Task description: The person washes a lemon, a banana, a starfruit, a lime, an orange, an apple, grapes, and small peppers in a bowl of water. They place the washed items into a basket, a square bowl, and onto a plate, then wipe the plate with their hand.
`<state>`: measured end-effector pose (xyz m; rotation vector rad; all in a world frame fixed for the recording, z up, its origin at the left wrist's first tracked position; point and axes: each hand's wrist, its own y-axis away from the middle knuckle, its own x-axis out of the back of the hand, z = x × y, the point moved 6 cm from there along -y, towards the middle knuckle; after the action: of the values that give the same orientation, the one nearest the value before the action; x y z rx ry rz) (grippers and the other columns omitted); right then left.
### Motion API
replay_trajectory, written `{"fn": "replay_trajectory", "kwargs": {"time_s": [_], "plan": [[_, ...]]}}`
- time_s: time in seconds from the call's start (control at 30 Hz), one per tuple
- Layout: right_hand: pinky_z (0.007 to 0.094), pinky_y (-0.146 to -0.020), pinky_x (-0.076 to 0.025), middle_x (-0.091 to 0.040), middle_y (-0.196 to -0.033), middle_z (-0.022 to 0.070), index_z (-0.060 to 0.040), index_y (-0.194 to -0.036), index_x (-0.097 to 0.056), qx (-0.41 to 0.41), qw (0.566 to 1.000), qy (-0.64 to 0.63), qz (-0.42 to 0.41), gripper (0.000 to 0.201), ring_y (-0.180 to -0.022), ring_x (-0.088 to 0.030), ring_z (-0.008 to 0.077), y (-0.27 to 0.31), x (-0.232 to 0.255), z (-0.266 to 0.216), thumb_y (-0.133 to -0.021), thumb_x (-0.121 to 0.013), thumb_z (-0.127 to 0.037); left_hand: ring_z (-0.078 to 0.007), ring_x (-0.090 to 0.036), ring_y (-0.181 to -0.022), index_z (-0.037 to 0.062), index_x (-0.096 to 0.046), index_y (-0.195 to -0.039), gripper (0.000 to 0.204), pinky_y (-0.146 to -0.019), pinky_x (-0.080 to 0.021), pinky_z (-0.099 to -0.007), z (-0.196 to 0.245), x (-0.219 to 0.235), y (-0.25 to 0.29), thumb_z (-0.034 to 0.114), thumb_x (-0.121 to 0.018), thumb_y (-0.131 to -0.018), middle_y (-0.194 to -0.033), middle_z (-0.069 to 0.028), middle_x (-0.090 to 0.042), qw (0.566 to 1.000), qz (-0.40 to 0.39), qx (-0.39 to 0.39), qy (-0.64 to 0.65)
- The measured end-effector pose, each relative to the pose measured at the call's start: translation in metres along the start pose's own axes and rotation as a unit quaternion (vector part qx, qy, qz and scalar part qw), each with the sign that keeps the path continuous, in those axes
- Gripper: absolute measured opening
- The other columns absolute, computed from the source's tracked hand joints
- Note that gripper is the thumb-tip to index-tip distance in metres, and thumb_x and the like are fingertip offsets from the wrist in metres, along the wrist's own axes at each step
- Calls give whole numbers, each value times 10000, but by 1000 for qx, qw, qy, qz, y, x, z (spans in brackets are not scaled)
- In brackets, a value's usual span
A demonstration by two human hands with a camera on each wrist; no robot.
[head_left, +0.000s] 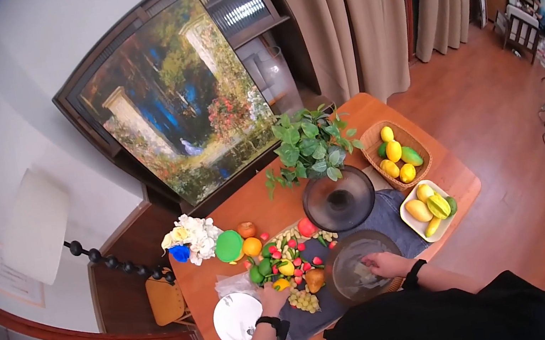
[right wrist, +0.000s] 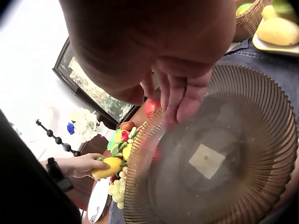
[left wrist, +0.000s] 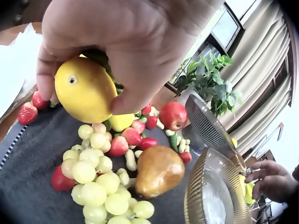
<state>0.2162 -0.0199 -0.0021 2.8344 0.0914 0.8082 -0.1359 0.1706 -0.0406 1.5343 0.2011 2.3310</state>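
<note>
My left hand (head_left: 274, 298) grips a yellow lemon-like fruit (left wrist: 86, 89) between thumb and fingers, above the fruit pile. Below it on the dark cloth lie green grapes (left wrist: 96, 186), a brown pear (left wrist: 160, 171), small red fruits (left wrist: 131, 136) and peanuts. My right hand (head_left: 387, 265) is over a ribbed clear bowl (right wrist: 252, 140), fingers bent downward near its inner side; whether they touch it cannot be told. A pale square label (right wrist: 206, 161) shows in the bowl's base. Nothing is seen in the right hand.
A dark glass bowl (head_left: 340, 200) and a leafy plant (head_left: 311, 142) stand behind. To the right are a wicker basket (head_left: 371, 146) and a pale tray (head_left: 409, 218), both holding fruit. At left are a white plate (head_left: 229, 321), a green round lid (head_left: 229, 246) and flowers (head_left: 198, 236).
</note>
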Motion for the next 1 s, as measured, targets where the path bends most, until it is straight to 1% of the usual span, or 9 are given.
{"fn": "replay_trajectory", "kwargs": {"time_s": [0.17,0.27,0.33,0.5,0.57,0.67,0.8,0.9,1.0], "plan": [[447,-860,-513,-691,-1033,194,-21,-1211,-597,4,998,40,-49,378,-959,-657,376,-3,-15,17,-872,-558,-185,-364,-678,-929,-29,-626,-1140,628,-789,-556,-385,7,2,9,406,-798,-721,-980,-215,-692,1000,12,-17,15],[448,-849,-515,-692,-1029,189,-23,-1211,-598,0,997,29,-66,373,-956,-660,372,-3,-15,13,-883,-556,-195,-259,-703,-867,-12,-629,-1141,566,-676,-577,-323,12,4,22,413,-766,-793,-988,-156,-695,973,-54,107,197],[437,-842,-517,-695,-1006,185,-19,-1209,-597,1,998,22,-63,378,-941,-667,354,-4,-12,5,-886,-571,-213,-175,-699,-823,8,-606,-1183,515,-591,-567,-262,14,-8,24,410,-704,-876,-996,-117,-683,902,-132,163,378],[381,-768,-546,-686,-1055,170,-22,-1325,-504,10,989,-88,-122,512,-882,-686,266,-39,-39,-3,-917,-611,-312,-168,-684,-848,18,-545,-1258,478,-647,-564,-261,57,-14,35,375,-624,-950,-1040,-106,-665,809,-258,100,519],[331,-707,-563,-643,-1146,151,-33,-1439,-352,-120,949,-257,-140,705,-851,-678,198,-48,-41,-29,-914,-639,-406,-169,-679,-866,25,-526,-1279,463,-666,-560,-258,73,-20,39,359,-604,-967,-1065,-99,-656,782,-285,71,550],[281,-671,-572,-595,-1179,131,-31,-1460,-292,-136,936,-277,-170,802,-818,-667,148,-62,-44,-60,-888,-689,-429,-176,-646,-959,90,-504,-1310,404,-733,-556,-290,96,-21,46,337,-561,-996,-1144,-79,-612,765,-342,25,546],[248,-650,-558,-640,-1059,88,-38,-1333,-456,-99,937,-252,-222,650,-783,-658,116,-69,-49,-79,-870,-714,-415,-187,-634,-988,93,-492,-1321,414,-749,-558,-316,106,-26,52,352,-543,-1003,-1187,-84,-588,740,-372,12,560],[240,-638,-549,-650,-988,65,-39,-1280,-497,-66,943,-224,-237,582,-754,-648,104,-67,-53,-77,-872,-717,-392,-235,-647,-1008,81,-472,-1294,402,-779,-560,-367,100,-36,53,370,-496,-1015,-1174,-105,-586,694,-383,120,597],[234,-611,-534,-644,-938,48,-34,-1243,-516,-84,944,-244,-207,544,-719,-629,90,-58,-49,-55,-871,-722,-373,-224,-668,-891,30,-471,-1283,428,-730,-575,-379,64,-47,35,338,-528,-991,-1166,-165,-575,785,-308,143,518]]}}
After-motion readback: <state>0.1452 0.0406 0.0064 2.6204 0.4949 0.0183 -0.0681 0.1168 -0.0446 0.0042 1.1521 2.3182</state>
